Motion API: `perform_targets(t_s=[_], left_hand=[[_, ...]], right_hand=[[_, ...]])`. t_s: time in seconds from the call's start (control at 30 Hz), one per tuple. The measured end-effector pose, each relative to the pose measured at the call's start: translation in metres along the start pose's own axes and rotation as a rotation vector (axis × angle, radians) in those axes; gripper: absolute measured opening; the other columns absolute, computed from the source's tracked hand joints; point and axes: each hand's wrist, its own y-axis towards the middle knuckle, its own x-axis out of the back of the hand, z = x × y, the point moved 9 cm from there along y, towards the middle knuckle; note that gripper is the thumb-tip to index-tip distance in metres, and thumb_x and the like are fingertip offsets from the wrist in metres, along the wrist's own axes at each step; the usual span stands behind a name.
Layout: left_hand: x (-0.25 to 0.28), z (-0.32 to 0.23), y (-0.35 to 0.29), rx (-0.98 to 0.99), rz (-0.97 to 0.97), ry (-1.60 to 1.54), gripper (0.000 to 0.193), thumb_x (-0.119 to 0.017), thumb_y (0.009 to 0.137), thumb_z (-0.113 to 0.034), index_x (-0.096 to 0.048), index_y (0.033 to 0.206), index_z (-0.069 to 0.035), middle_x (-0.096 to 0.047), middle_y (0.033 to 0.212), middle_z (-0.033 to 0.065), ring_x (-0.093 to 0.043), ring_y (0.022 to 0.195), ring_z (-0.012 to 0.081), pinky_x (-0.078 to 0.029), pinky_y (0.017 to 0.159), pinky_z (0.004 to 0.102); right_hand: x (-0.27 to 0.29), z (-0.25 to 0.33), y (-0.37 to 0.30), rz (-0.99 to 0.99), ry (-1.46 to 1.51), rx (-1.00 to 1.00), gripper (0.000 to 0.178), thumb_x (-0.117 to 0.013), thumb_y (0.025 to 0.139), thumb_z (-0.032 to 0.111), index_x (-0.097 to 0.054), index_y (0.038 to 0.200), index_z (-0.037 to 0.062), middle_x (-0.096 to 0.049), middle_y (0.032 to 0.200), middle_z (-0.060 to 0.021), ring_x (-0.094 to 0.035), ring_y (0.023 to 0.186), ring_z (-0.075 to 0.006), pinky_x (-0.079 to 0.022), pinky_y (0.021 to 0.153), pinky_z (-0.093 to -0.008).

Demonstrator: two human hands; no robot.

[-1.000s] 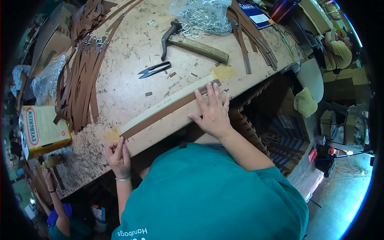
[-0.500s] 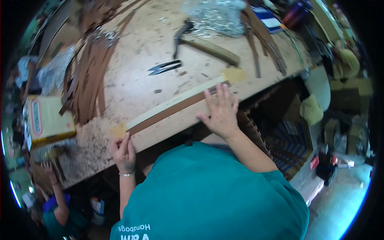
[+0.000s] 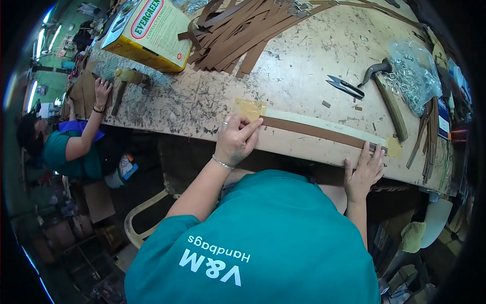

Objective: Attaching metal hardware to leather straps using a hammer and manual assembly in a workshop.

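Observation:
A narrow brown leather strap [image 3: 314, 133] lies along the table's front edge, against a pale ruler-like strip [image 3: 326, 124] that is taped down at both ends. My left hand [image 3: 236, 139] is closed at the strap's left end, thumb and forefinger pinching its tip beside the yellowish tape [image 3: 250, 109]. At the other end, my right hand [image 3: 363, 169] rests with fingers stretched over the strap, close to the second piece of tape [image 3: 394, 147]. Beyond the strip lie small dark thread snips [image 3: 345, 87] and a hammer [image 3: 391, 104] with a wooden handle.
Many brown straps with metal buckles [image 3: 248, 38] are heaped at the back, beside a yellow-and-white can [image 3: 152, 35]. A clear bag of metal rings [image 3: 412, 76] and more straps [image 3: 428, 137] lie right. At far left a co-worker's hand [image 3: 103, 93] is near a mallet [image 3: 126, 83].
The whole view has swung toward the left, showing more of the co-worker and the can. My right hand's fingers have drawn to the strap's right end; my left stays at its left end.

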Motion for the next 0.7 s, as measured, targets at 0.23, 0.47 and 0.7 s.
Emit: perform_targets(t_s=[0.23, 0.47, 0.7], left_hand=[[-0.0022, 0.0019, 0.0019, -0.036, 0.017, -0.023, 0.029, -0.065, 0.071, -0.003, -0.068, 0.098, -0.011, -0.050, 0.078, 0.0049, -0.046, 0.066, 0.0181, -0.041, 0.060, 0.0279], [-0.0024, 0.0023, 0.0021, -0.026, 0.024, -0.022, 0.029, -0.066, 0.071, -0.004, -0.068, 0.098, -0.013, -0.049, 0.078, 0.0044, -0.046, 0.066, 0.0177, -0.041, 0.059, 0.0276], [-0.0024, 0.0042, 0.0054, 0.009, 0.018, -0.068, 0.025, -0.063, 0.071, -0.003, -0.068, 0.094, -0.010, -0.050, 0.077, 0.0053, -0.046, 0.066, 0.0183, -0.041, 0.060, 0.0275]], right_hand=[[0.0015, -0.0022, -0.0006, -0.032, 0.041, -0.015, 0.072, -0.038, 0.083, 0.062, -0.032, 0.137, 0.0138, -0.019, 0.143, -0.0178, -0.016, 0.132, -0.0374, -0.010, 0.099, -0.0610], [0.0038, -0.0035, 0.0003, -0.070, 0.069, -0.002, 0.074, -0.041, 0.082, 0.062, -0.033, 0.136, 0.0121, -0.020, 0.143, -0.0173, -0.015, 0.133, -0.0365, -0.012, 0.099, -0.0607], [0.0032, -0.0039, -0.0003, -0.050, 0.039, -0.016, 0.074, -0.043, 0.082, 0.061, -0.032, 0.136, 0.0124, -0.019, 0.143, -0.0169, -0.015, 0.133, -0.0358, -0.011, 0.098, -0.0613]])
